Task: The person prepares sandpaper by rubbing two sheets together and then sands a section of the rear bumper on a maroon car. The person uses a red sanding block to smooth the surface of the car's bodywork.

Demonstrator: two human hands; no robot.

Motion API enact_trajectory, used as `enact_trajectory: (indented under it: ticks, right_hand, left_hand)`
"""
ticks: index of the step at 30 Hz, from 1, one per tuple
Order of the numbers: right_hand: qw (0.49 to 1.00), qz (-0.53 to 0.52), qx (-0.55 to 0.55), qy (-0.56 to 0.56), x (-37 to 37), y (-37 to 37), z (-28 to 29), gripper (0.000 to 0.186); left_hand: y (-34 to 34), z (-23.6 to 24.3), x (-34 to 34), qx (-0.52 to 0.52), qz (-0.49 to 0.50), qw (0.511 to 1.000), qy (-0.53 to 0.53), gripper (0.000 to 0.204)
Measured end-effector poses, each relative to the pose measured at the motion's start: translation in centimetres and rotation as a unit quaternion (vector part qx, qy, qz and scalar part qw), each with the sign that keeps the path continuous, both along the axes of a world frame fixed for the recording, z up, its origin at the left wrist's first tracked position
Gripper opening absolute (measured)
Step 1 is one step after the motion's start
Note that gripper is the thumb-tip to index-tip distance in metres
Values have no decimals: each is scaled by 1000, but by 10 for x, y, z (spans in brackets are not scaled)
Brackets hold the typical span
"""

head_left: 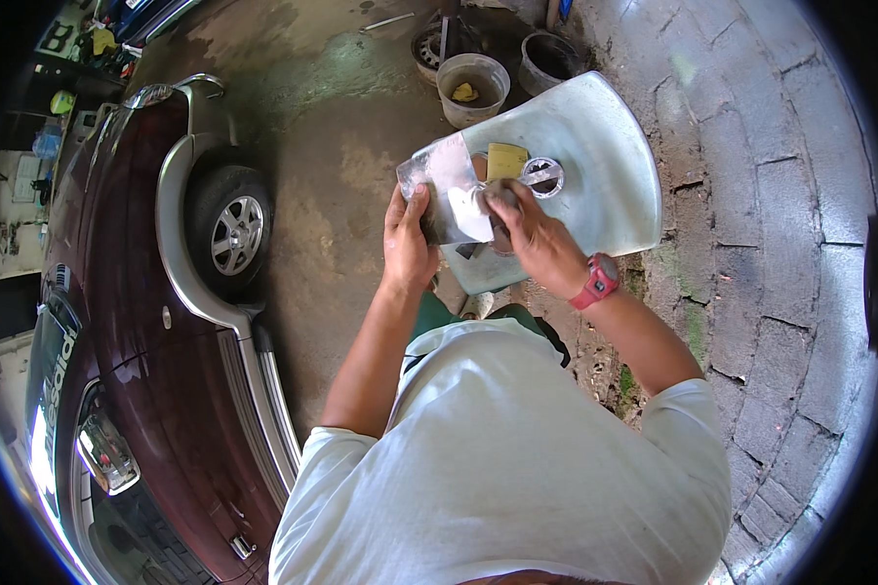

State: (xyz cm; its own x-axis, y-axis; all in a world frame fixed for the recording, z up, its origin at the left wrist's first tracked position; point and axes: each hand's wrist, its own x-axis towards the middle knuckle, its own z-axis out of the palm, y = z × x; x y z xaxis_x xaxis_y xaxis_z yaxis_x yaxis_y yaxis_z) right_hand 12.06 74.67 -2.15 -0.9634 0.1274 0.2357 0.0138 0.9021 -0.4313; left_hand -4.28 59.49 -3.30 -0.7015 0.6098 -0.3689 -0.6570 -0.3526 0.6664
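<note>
White shirt (517,439) is nearest; beyond, left grip (410,239) grasps a clear plate (441,168) at the desk (615,156)'s left. Right grip (541,239), whether clenched I cannot tell, seemingly mixes its white paste (470,213); next probably needs even scraping.

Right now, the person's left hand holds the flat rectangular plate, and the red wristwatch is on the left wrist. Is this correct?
Not entirely: the head view shows the red wristwatch on the wrist of the right hand. The left hand does hold the flat rectangular plate.
</note>
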Motion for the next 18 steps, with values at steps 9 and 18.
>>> enact_trajectory:
  ticks: [9,18]
  right_hand:
    - [574,-262,-763,138,-38,-5,-50,60]
    - [535,-465,-705,33,-60,-26,-186,24]
  left_hand:
    - [-47,-36,1,24,-141,988,-63,49]
    - [-93,-94,-3,-99,-55,986,-121,39]
